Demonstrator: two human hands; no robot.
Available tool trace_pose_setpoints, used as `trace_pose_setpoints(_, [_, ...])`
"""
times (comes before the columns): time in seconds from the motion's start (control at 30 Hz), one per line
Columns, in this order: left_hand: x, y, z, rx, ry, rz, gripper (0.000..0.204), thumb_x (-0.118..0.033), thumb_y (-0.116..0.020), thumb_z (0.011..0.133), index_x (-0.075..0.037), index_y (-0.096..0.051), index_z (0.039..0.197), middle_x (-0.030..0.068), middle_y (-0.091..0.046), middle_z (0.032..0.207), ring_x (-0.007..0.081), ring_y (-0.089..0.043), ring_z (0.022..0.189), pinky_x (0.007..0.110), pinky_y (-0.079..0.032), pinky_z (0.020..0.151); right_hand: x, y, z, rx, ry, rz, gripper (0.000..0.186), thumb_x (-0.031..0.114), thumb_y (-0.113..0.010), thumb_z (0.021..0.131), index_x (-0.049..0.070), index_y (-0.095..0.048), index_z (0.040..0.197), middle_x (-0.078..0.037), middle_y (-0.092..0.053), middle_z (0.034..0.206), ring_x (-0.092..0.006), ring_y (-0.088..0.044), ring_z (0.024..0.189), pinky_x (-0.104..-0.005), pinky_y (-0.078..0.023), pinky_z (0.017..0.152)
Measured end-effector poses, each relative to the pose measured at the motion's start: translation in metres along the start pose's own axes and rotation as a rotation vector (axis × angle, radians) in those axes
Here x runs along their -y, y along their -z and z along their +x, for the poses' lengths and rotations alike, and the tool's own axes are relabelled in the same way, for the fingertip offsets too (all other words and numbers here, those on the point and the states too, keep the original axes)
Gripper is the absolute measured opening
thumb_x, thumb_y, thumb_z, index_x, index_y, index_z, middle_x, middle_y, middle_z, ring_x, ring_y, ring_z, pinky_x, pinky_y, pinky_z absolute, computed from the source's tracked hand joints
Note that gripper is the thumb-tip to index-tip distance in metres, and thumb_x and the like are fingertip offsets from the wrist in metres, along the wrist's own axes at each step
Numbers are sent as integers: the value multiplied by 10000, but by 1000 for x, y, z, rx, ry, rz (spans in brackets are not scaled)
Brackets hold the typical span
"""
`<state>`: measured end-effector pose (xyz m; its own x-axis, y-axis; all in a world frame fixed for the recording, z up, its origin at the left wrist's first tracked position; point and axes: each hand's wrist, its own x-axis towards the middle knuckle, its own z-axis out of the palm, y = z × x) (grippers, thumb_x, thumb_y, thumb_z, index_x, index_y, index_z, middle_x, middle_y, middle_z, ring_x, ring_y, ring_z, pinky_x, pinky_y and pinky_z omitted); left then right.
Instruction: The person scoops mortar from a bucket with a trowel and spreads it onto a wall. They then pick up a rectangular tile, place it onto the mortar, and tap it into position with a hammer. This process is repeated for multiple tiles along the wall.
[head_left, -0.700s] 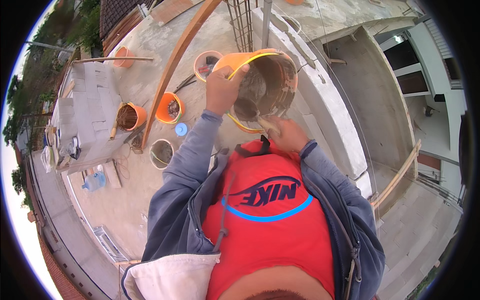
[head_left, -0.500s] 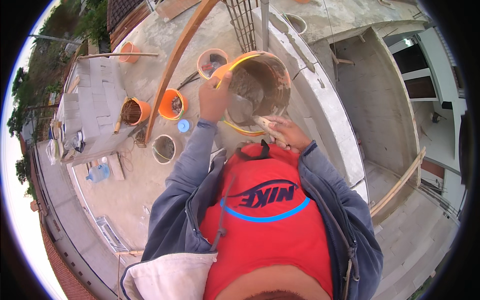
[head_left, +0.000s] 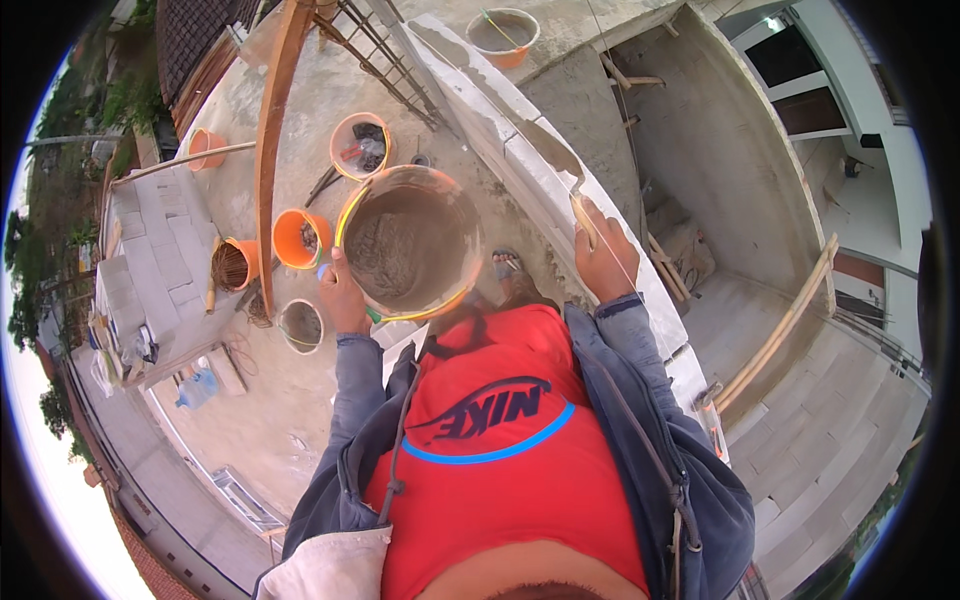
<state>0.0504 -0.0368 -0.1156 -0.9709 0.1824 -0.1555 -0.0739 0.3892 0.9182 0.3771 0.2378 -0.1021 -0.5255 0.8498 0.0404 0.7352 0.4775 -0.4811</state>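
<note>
My left hand (head_left: 345, 298) is closed on the rim of a large orange bucket (head_left: 468, 222), tilted toward me, with a yellow handle. Wet grey mortar (head_left: 400, 245) lies inside it. Out to the right, my right hand (head_left: 608, 258) grips the wooden handle of a trowel (head_left: 584, 220). The trowel's blade is over the top of a white block wall (head_left: 535, 178), at the end of a strip of grey mortar (head_left: 556, 152); whether it touches is hard to tell. A thin string passes close by my right hand.
Several smaller buckets stand on the left, among them an orange bucket (head_left: 292, 240) and a grey-filled bucket (head_left: 302, 327). A slanting wooden post (head_left: 275, 130) and a steel rebar cage (head_left: 385, 60) rise ahead. Stacked blocks (head_left: 160, 225) sit far left. Beyond the wall the level drops.
My right hand with the trowel has gone from the bucket's mouth rightward to the wall top. The bucket and my left hand have shifted left and lower in view as the view turned.
</note>
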Motion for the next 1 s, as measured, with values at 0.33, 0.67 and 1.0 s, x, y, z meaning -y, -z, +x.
trace_pose_setpoints(0.33, [17, 28, -26, -42, 90, 130, 580, -539, -626, 1078, -68, -614, 740, -13, -608, 744, 71, -516, 686, 282, -444, 623, -26, 25, -51, 87, -75, -75, 594, 226, -683, 961, 269, -579, 1545, -90, -631, 952, -318, -691, 713, -452, -567, 621])
trace_pose_setpoints(0.67, [31, 25, -26, -20, 69, -23, 598, -525, -650, 1070, -91, -525, 678, -51, -486, 676, 70, -413, 656, 291, -345, 576, -43, 34, -90, 132, -132, -98, 609, 209, -687, 953, 258, -574, 1550, -92, -653, 976, -321, -707, 759, -449, -584, 678])
trace_pose_setpoints(1.0, [4, 5, -37, 69, 122, -170, 540, -505, -720, 1035, -133, -547, 683, -87, -444, 674, 51, -392, 652, 268, -319, 581, 49, 4, -50, 369, 179, 380, 400, 214, -697, 993, 62, -662, 1362, -208, -749, 1178, -423, -727, 1070, -455, -580, 906])
